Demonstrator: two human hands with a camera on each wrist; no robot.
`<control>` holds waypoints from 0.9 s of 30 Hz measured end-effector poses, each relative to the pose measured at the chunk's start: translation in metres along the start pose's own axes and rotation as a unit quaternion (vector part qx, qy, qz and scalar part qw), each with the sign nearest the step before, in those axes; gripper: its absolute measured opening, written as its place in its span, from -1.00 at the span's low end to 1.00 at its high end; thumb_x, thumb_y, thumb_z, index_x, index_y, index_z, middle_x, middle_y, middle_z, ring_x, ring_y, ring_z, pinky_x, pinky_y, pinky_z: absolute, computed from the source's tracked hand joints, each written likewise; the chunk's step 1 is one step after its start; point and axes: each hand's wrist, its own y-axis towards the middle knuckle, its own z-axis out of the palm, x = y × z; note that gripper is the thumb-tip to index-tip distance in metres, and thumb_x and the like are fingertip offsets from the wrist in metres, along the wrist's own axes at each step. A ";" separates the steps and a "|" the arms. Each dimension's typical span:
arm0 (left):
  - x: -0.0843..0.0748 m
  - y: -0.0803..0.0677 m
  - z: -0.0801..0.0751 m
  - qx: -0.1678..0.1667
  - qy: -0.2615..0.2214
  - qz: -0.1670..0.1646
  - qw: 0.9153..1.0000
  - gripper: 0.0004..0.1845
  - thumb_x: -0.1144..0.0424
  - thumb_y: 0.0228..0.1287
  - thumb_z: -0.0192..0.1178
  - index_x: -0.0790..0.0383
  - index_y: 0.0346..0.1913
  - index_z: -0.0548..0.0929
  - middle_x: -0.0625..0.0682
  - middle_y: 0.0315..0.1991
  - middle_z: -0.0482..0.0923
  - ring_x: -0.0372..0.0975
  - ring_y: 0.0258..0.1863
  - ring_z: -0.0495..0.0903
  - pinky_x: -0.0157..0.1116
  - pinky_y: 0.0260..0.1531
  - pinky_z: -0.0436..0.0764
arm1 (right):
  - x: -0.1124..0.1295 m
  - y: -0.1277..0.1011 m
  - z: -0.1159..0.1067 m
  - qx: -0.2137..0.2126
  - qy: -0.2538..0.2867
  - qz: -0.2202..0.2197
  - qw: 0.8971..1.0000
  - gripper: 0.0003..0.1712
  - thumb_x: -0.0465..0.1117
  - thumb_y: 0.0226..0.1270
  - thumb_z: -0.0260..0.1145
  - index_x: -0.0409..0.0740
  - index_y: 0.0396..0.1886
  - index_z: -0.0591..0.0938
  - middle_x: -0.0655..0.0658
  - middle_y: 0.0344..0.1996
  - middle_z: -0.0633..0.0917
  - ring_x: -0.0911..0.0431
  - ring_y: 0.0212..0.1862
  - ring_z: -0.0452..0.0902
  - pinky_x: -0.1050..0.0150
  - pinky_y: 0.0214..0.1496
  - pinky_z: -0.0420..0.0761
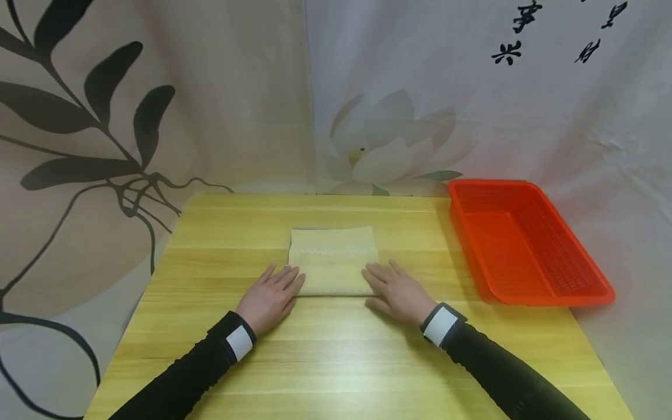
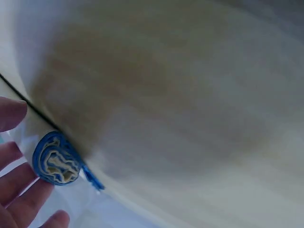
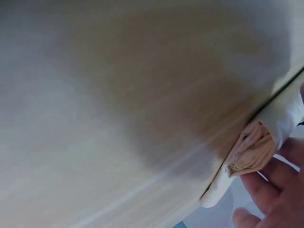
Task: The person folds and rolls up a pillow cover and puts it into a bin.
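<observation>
Folded yellow towel dead centre between grips, long axis running away across counter. Left hand and right hand flat, fingers straight, touching its near corners, equally close.

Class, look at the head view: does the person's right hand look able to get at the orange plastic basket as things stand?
Probably yes. The right hand lies flat at the folded yellow cloth, and the orange plastic basket sits open on that same side, with only bare wooden table between them.
</observation>
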 end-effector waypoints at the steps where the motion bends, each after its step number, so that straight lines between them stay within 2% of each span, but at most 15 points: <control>1: 0.000 0.000 0.000 0.002 0.004 0.000 1.000 -0.45 0.15 0.41 0.44 0.27 0.38 0.64 0.24 0.37 0.61 0.08 0.35 0.63 0.18 0.42 0.49 | 0.002 -0.001 -0.001 -0.004 0.003 -0.002 1.000 -0.17 0.14 0.52 0.38 -0.30 0.55 0.47 -0.32 0.50 0.50 -0.19 0.52 0.44 -0.29 0.62 0.25; 5: 0.002 -0.002 0.005 0.022 0.003 -0.006 1.000 -0.53 0.37 0.42 0.39 0.27 0.35 0.65 0.24 0.37 0.61 0.09 0.36 0.62 0.14 0.42 0.51 | 0.006 -0.006 -0.003 -0.010 0.014 -0.008 1.000 -0.21 0.10 0.54 0.38 -0.27 0.55 0.47 -0.30 0.52 0.49 -0.17 0.53 0.42 -0.22 0.65 0.23; 9: 0.004 0.000 0.007 0.023 -0.014 -0.002 1.000 -0.48 0.60 0.33 0.32 0.32 0.34 0.64 0.28 0.35 0.61 0.12 0.36 0.61 0.09 0.40 0.54 | 0.005 -0.011 -0.002 -0.025 0.023 -0.018 0.999 -0.24 0.04 0.51 0.43 -0.25 0.54 0.50 -0.27 0.51 0.51 -0.16 0.52 0.44 -0.13 0.64 0.29; 16: 0.005 0.002 0.008 0.023 -0.014 0.002 1.000 -0.49 0.59 0.33 0.33 0.32 0.33 0.65 0.27 0.34 0.62 0.11 0.34 0.62 0.02 0.38 0.56 | 0.001 -0.011 0.003 -0.054 0.025 -0.039 0.997 -0.33 -0.12 0.43 0.51 -0.24 0.45 0.58 -0.23 0.40 0.62 -0.12 0.42 0.56 -0.04 0.52 0.48; 21: 0.005 0.004 0.007 0.009 -0.003 0.012 1.000 -0.51 0.57 0.31 0.35 0.33 0.30 0.67 0.27 0.30 0.65 0.09 0.30 0.66 0.00 0.35 0.60 | -0.001 -0.008 0.003 -0.062 0.025 -0.050 0.997 -0.37 -0.24 0.38 0.54 -0.25 0.41 0.62 -0.23 0.34 0.67 -0.13 0.36 0.62 -0.03 0.42 0.59; 27: 0.006 0.007 0.005 0.006 -0.022 0.003 1.000 -0.55 0.51 0.33 0.39 0.32 0.28 0.70 0.25 0.27 0.68 0.07 0.26 0.69 -0.03 0.32 0.62 | -0.004 -0.009 0.004 -0.057 0.060 -0.033 0.996 -0.38 -0.25 0.38 0.53 -0.26 0.40 0.62 -0.24 0.36 0.66 -0.13 0.35 0.62 -0.04 0.41 0.60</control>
